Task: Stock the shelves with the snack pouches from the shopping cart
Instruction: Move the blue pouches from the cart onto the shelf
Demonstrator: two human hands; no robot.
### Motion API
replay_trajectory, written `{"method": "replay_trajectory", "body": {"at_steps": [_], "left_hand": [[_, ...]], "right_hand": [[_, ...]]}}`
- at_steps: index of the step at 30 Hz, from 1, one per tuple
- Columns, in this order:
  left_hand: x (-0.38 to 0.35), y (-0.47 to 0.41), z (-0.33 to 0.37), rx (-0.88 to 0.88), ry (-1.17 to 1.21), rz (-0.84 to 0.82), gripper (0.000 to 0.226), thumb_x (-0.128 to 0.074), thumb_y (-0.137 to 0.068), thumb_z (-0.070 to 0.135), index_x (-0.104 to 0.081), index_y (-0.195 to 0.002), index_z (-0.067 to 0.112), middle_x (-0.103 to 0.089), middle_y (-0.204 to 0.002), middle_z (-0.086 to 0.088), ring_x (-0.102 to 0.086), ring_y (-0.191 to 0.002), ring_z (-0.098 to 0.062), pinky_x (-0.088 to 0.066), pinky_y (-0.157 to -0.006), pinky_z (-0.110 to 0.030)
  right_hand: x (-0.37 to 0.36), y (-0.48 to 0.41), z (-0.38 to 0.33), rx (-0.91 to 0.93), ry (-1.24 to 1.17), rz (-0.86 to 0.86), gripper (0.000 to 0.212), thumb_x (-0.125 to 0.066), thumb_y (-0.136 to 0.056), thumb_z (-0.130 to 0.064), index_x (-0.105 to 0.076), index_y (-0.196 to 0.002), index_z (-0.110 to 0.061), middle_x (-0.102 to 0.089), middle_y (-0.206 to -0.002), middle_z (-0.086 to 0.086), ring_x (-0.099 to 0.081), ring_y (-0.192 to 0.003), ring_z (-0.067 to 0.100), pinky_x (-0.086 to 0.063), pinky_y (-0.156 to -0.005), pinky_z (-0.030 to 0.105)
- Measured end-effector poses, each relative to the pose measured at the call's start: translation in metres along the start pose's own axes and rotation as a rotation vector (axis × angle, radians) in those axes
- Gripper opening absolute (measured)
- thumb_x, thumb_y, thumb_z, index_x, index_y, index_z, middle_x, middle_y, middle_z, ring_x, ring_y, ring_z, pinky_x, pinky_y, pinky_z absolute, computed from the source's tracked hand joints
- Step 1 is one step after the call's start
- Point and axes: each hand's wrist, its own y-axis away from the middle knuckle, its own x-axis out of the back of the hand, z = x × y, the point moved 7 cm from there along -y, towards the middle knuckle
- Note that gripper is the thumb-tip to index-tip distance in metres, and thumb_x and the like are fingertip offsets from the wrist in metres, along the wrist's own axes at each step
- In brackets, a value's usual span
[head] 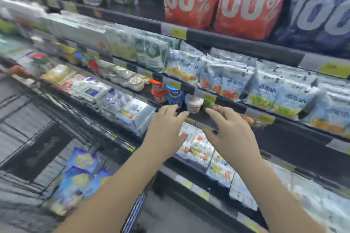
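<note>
Watching the feed, I see both hands held up in front of the shelf [206, 117], neither holding anything. My left hand [166, 125] is spread with relaxed fingers, and my right hand [232, 134] is spread too, its fingertips reaching toward the shelf edge. At twelve o'clock from the gap between them a white cup [194, 103] stands on the dark shelf. A blue cup [174, 94] and an orange cup [158, 91] are just beside it at ten o'clock. The blue snack pouches [75, 179] lie blurred in the shopping cart [106, 130] at seven o'clock of my view. Pale pouches [227, 81] crowd the shelf at two o'clock, below red bags [217, 0] at twelve.
</note>
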Motion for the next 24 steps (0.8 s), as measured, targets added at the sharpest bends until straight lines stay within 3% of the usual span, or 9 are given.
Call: {"method": "replay_trajectory", "body": {"at_steps": [7, 12, 18, 24], "left_hand": [[0.022, 0.098, -0.088, 0.388, -0.043, -0.025, 0.065, -0.064, -0.090, 0.050, -0.040, -0.149, 0.033, -0.036, -0.153, -0.002, -0.032, -0.141, -0.027, -0.037, -0.111, -0.043], [0.034, 0.187, -0.145, 0.628, -0.035, -0.055, 0.065, -0.060, -0.094, 0.047, -0.036, -0.152, 0.032, -0.034, -0.155, 0.000, -0.025, -0.145, -0.023, -0.031, -0.116, -0.040], [0.044, 0.271, -0.197, 0.792, -0.058, -0.061, 0.063, -0.062, -0.092, 0.049, -0.041, -0.149, 0.033, -0.040, -0.150, 0.002, -0.031, -0.141, -0.022, -0.032, -0.113, -0.036], [0.052, 0.344, -0.266, 0.830, -0.016, -0.037, 0.061, -0.067, -0.087, 0.046, -0.048, -0.144, 0.033, -0.047, -0.141, 0.003, -0.036, -0.135, -0.022, -0.036, -0.110, -0.038]], "right_hand": [[-0.034, -0.011, -0.104, 0.238, -0.236, -0.112, 0.059, -0.074, -0.087, -0.040, -0.058, -0.141, -0.024, -0.061, -0.132, 0.004, -0.064, -0.113, 0.027, -0.058, -0.085, 0.041], [-0.061, -0.001, -0.178, 0.376, -0.371, -0.213, 0.058, -0.071, -0.089, -0.043, -0.057, -0.143, -0.026, -0.058, -0.137, 0.000, -0.067, -0.101, 0.024, -0.056, -0.083, 0.038], [-0.088, 0.024, -0.260, 0.496, -0.374, -0.307, 0.058, -0.064, -0.092, -0.049, -0.052, -0.146, -0.031, -0.055, -0.137, -0.005, -0.064, -0.106, 0.021, -0.052, -0.082, 0.034], [-0.124, 0.058, -0.346, 0.535, -0.326, -0.399, 0.057, -0.063, -0.095, -0.048, -0.049, -0.148, -0.030, -0.052, -0.141, -0.005, -0.063, -0.110, 0.021, -0.052, -0.083, 0.034]]}}
